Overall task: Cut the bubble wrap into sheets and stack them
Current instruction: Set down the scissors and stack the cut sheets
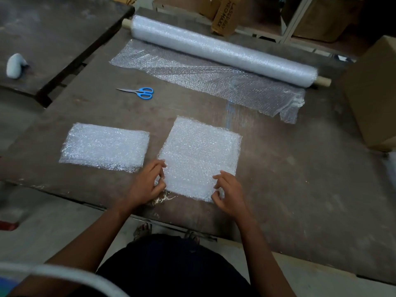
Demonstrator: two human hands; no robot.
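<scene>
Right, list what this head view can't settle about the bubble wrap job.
- How many sheets lie in the left stack: layers too fine and glary to count.
- Whether the near pile is one sheet or several: same glare.
- Grip of the left hand and right hand: fingers curl at the near edge, contact blurred.
- Far carton lettering: small, upside down.
- White object at left: blurred.

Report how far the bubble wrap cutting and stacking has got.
Done: a pile of cut sheets lies at the left of the table, and the blue scissors are set down. In hand: the left hand and right hand pinch the near edge of a second cut piece, lying apart from the pile. Left: stacking that piece, then cutting the loose length off the roll.
</scene>
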